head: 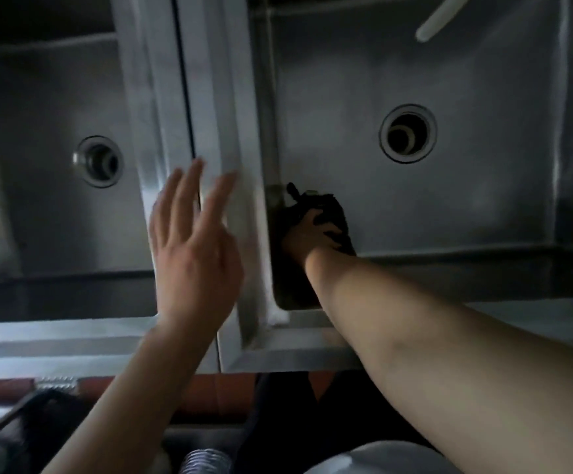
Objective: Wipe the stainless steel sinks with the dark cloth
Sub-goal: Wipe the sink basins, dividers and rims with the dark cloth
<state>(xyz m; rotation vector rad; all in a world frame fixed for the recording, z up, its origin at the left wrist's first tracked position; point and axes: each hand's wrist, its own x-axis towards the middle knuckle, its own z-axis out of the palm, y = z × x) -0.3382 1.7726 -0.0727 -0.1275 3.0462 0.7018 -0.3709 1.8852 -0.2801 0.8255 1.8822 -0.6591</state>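
The left grip [193, 241] hovers released, fingers spread, above the steel divider [216, 131] between the two basins. Just right of it and lower, the right grip [312, 234] is clenched on the dark cloth [333, 208], pressing it into the near left corner of the right sink [483, 200]. Beyond that grip lies the round drain [408, 133]; farther still, a white hose [439, 18]. The left sink [39, 217] lies left of the released grip.
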